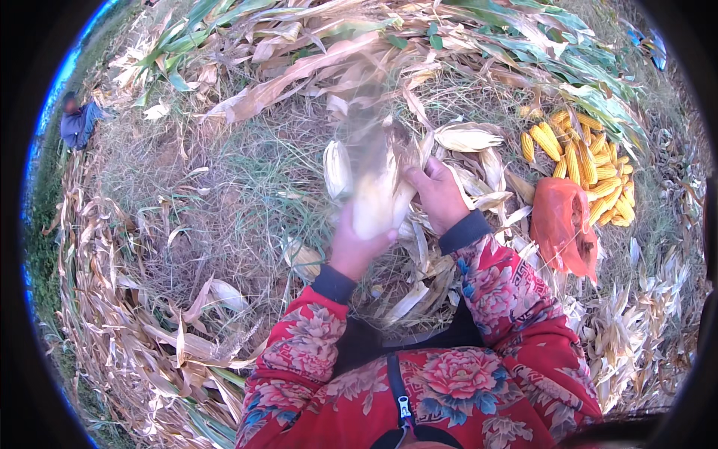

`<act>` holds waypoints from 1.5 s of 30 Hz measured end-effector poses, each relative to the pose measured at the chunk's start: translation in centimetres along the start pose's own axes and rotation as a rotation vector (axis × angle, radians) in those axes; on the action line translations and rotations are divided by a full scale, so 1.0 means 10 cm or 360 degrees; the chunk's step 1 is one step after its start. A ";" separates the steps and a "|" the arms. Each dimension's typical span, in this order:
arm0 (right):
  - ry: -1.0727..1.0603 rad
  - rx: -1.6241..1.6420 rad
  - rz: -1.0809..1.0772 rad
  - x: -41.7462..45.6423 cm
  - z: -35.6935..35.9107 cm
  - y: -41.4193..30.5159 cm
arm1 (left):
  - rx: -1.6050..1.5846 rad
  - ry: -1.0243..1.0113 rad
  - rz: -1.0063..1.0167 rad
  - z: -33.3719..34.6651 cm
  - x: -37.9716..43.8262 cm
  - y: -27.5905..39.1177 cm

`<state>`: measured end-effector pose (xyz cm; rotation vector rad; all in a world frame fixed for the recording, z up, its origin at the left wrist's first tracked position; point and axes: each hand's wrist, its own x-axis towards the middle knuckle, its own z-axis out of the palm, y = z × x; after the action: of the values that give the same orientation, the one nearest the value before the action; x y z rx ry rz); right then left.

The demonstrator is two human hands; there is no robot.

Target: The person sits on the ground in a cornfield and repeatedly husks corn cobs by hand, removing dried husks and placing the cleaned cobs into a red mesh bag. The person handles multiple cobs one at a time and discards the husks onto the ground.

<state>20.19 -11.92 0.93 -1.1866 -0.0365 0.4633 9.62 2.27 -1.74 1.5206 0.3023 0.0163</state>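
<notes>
Between my two hands is an ear of corn in its pale husk (pixel 373 205), partly blurred by a smear across the middle of the view. My left hand (pixel 356 241) grips the ear's lower end. On its right side, my right hand (pixel 440 193) pinches the husk leaves near the upper part. Kernels cannot be made out on this ear. Just left of it lies another husked ear (pixel 337 170), and a further ear (pixel 303 259) rests on the grass by my left wrist. Above my right hand sits a loose pale husk (pixel 468 137).
A pile of bare yellow corn cobs (pixel 603 174) lies at the right, beside a red plastic bag (pixel 561 224). Cut corn stalks (pixel 314 62) form a bank along the far side, with dry stalks (pixel 123 314) at the left. Another person (pixel 80 123) sits at the far left.
</notes>
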 end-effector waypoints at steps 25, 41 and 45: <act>-0.0471 -0.0325 -0.0379 -0.28 0.35 0.05 | -0.1459 -0.0131 -0.0442 0.01 0.14 -0.09; -0.1222 -0.0925 -0.0313 -1.03 0.53 -0.20 | -0.1080 0.0748 -0.0243 -0.83 0.47 -0.22; -0.0593 -0.0152 -0.0192 -0.72 0.34 -0.35 | -0.0855 0.0702 -0.0331 -0.72 0.51 -0.23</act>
<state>13.91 -12.62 6.90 -1.1704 -0.4527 0.5753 12.61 10.22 -5.08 0.9340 0.7444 0.2516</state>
